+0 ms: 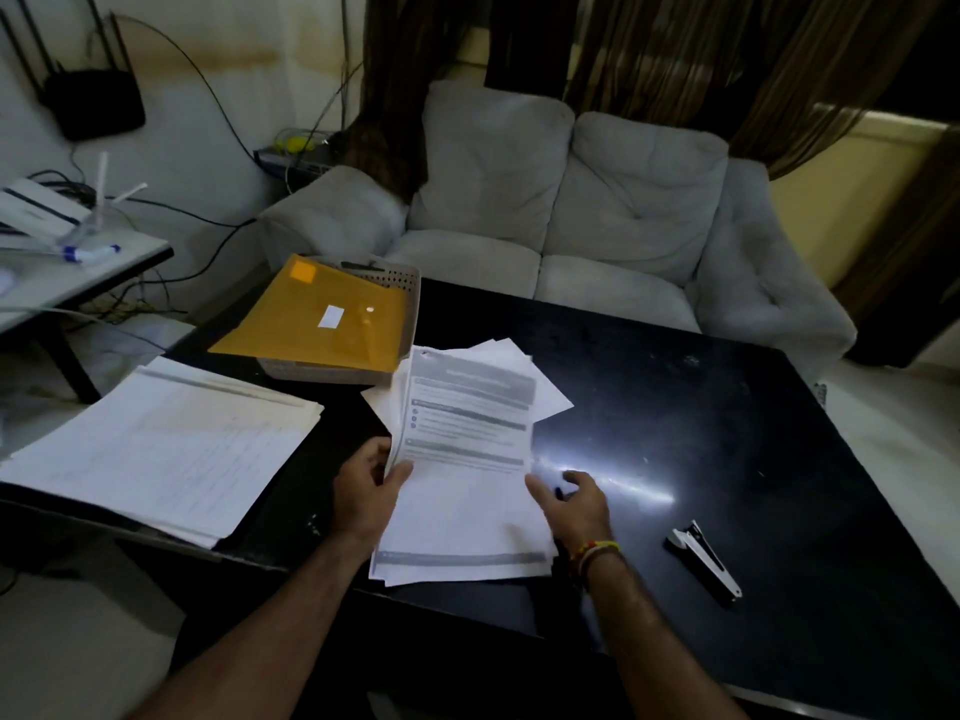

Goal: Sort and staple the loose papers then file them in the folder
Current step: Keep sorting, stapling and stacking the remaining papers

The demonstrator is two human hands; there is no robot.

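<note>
Printed text on papers (462, 459) blurred

A grey two-seat sofa (561, 210) stands behind the glossy black surface (727, 433), which catches a bright streak of reflected light. Brown striped curtains (675, 49) hang above the sofa. The pale wall (218, 49) at far left shows a brownish stain band and carries a black router (88, 101) with trailing cables. A white side table (78, 272) stands below it.
</note>
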